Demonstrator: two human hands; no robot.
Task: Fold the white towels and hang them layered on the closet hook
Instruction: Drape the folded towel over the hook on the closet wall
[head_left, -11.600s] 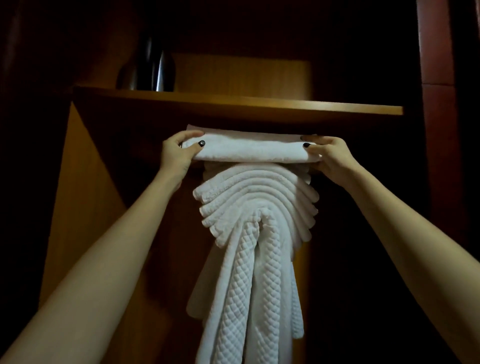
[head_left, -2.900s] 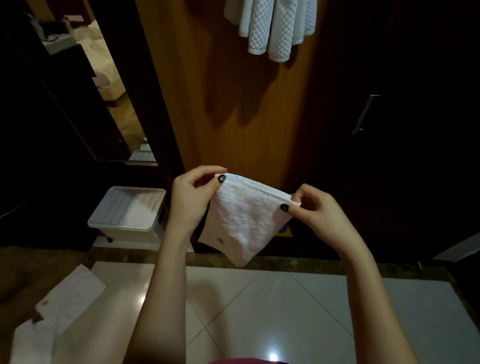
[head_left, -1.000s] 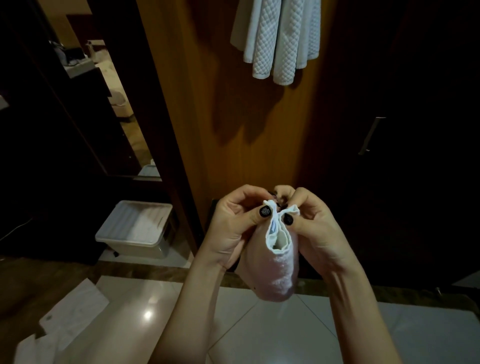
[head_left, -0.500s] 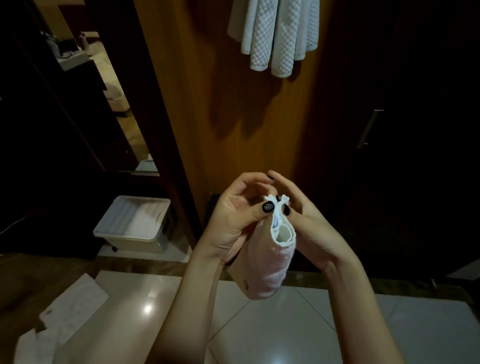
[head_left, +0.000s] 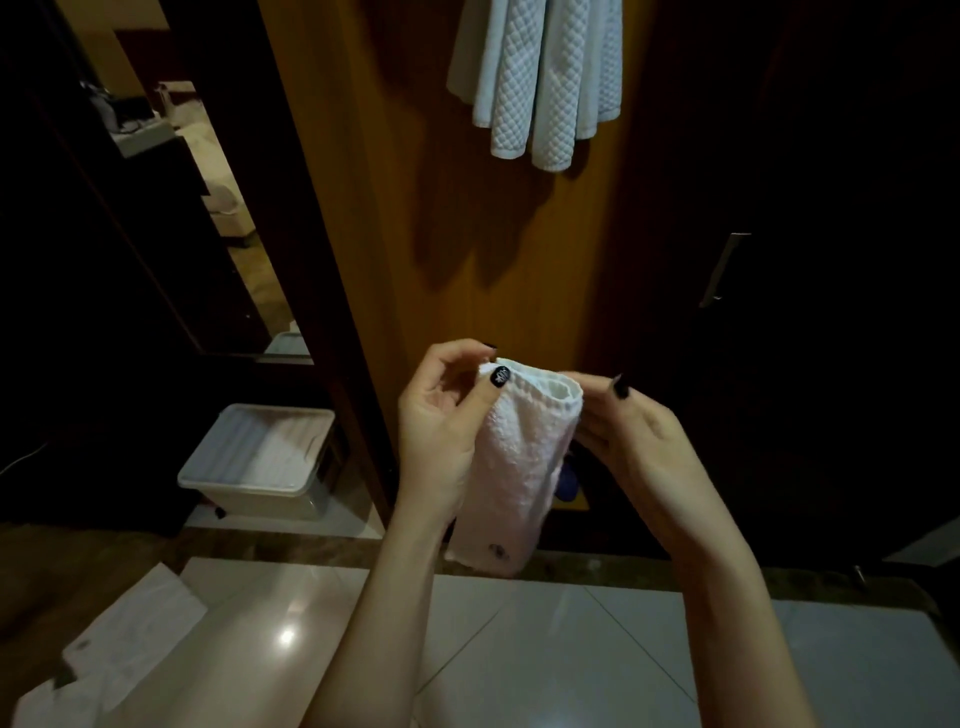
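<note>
A small white towel (head_left: 519, 467), folded into a narrow strip, hangs in front of me at mid-frame. My left hand (head_left: 441, 431) pinches its top left corner between thumb and fingers. My right hand (head_left: 634, 436) sits at the towel's right side, its fingers behind the folded edge, the thumb raised off the cloth. The quilted white towels (head_left: 540, 78) hang from above against the wooden closet panel (head_left: 441, 234); the hook is out of view.
A lidded plastic storage box (head_left: 260, 460) stands on the floor at the left. More white towels (head_left: 124, 629) lie at the bottom left on the glossy tiled floor (head_left: 571, 649). A dark closet door with a metal handle (head_left: 722, 270) is on the right.
My hands have drawn slightly apart at the towel's top edge, widening the fold, and my right thumb has lifted off. The view shifted a little.
</note>
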